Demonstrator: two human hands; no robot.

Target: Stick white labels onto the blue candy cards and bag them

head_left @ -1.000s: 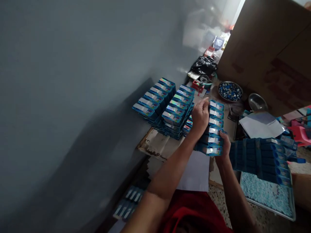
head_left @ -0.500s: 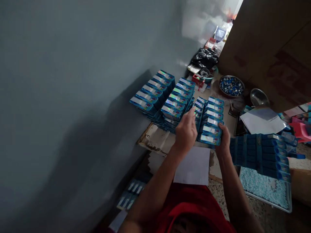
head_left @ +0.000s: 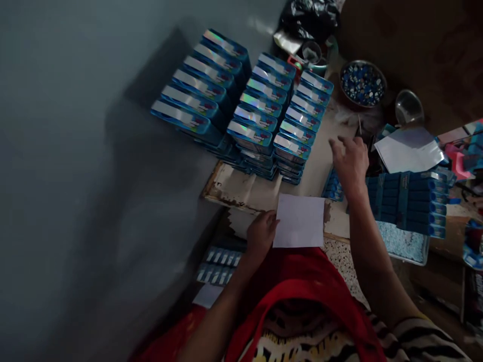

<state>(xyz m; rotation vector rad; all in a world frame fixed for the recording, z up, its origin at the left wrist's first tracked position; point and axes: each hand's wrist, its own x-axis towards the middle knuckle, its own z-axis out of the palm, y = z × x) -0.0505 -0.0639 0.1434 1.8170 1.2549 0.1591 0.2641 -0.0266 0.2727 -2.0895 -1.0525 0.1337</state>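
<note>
My left hand [head_left: 261,232] is closed on the left edge of a white sheet of paper [head_left: 301,221], fingertips pinched at its border. The sheet lies over the table's front edge, by the red cloth on my lap. Raised above the table, my right hand [head_left: 350,160] is empty, its fingers bent and apart. Left of it stand rows of stacked blue packs with shiny labels: a far-left row [head_left: 188,116], a middle row [head_left: 251,131] and a nearer row [head_left: 293,144]. Below the right hand sits a small blue ribbed stack [head_left: 332,187].
A grey wall [head_left: 75,125] borders the table on the left. To the right are a bowl of blue and white caps [head_left: 363,83], a clear bowl [head_left: 409,108], papers [head_left: 409,149], bundled blue cases [head_left: 405,201] and a tray of pale blue pieces [head_left: 403,241].
Both hands have left the rightmost rows of packs. The left came down to the paper; the right lifted away, its fingers apart. The packs now stand pushed together toward the left. The view tilted down.
</note>
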